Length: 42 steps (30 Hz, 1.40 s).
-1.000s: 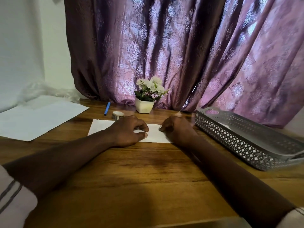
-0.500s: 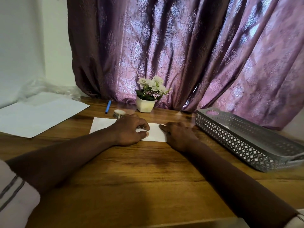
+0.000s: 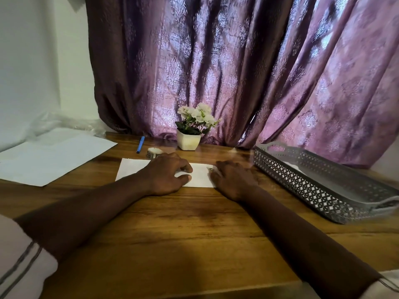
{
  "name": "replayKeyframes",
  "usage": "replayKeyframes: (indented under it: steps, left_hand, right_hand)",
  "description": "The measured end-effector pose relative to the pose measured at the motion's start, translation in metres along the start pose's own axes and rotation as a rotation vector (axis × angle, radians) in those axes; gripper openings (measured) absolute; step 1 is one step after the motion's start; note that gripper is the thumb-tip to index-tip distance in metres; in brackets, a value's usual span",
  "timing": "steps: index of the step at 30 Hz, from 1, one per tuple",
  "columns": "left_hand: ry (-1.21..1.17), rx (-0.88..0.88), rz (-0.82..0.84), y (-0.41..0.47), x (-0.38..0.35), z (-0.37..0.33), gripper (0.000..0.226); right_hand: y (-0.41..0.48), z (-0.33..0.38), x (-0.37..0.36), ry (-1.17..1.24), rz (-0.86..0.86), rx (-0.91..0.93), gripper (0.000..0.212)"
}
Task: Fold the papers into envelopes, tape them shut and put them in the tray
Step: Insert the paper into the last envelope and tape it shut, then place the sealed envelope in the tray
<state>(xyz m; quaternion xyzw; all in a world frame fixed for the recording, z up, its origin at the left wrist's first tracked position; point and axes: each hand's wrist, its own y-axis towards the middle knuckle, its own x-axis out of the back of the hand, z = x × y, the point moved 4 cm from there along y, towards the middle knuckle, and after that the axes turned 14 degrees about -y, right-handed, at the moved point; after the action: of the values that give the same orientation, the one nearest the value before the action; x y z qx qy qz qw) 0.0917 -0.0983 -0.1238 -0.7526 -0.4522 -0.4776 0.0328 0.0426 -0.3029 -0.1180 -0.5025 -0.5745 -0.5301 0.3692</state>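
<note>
We find both hands flat on a folded white paper (image 3: pixel 200 175) lying on the wooden bench (image 3: pixel 194 223), just in front of the tape roll (image 3: pixel 154 152). The left hand (image 3: pixel 166 175) presses down on the middle of the sheet, fingers loosely curled, palm down, thumb along the near edge; it grips nothing. The right hand (image 3: pixel 234 180) lies open over the sheet's right end, fingertips on the paper, and appears to be running or holding a crease there. We judge the folding step to be in hand: the sheet already lies as a narrow rectangle, but no tape shows on it. The next move, as we read it, calls for firming the right-end fold while the left hand pins the sheet, then reaching past the paper for the tape roll, which sits beside a blue pen (image 3: pixel 140 144). Spare sheets (image 3: pixel 54 156) wait at the left, well apart. The grey lattice tray (image 3: pixel 313 186) stands to the right; something pale lies inside it, too hidden to name. No writing, brand or label can be read on paper, tape, pen or the flower pot (image 3: pixel 188 142).
</note>
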Motion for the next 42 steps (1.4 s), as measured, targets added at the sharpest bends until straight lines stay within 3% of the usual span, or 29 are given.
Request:
replayKeyframes:
  steps: [5,11,16,20,25,30,33,36,42]
  left_hand:
    - [0.109,-0.062,-0.047,-0.007,0.004,-0.006,0.034]
    - [0.162,-0.1,-0.061,-0.021,0.005,-0.015,0.037]
    - [0.359,-0.183,-0.099,-0.027,0.01,-0.038,0.049]
    - [0.453,-0.409,-0.132,-0.037,0.007,-0.066,0.048]
    - [0.401,-0.651,-0.134,-0.041,-0.013,-0.093,0.058]
    - [0.298,-0.73,-0.096,-0.036,-0.019,-0.092,0.054]
    - [0.291,-0.73,-0.09,-0.034,-0.019,-0.089,0.047]
    - [0.289,-0.701,-0.086,-0.034,-0.02,-0.087,0.045]
    - [0.286,-0.624,-0.054,-0.033,-0.023,-0.08,0.049]
  right_hand:
    - [0.02,0.016,0.007,0.2,-0.074,0.167,0.07]
    - [0.036,0.02,-0.005,-0.012,-0.088,0.204,0.074]
    - [0.028,0.01,-0.001,0.106,-0.153,0.193,0.045]
    - [0.003,-0.006,0.014,0.401,-0.212,0.184,0.025]
    - [-0.048,-0.056,0.055,0.538,-0.59,0.019,0.018]
    - [-0.095,-0.139,0.091,0.523,-0.9,-0.286,0.021]
    - [-0.095,-0.198,0.109,0.448,-0.85,-0.493,0.027]
    - [-0.087,-0.243,0.105,0.297,-0.67,-0.638,0.034]
    - [-0.074,-0.277,0.063,0.035,-0.283,-0.72,0.037]
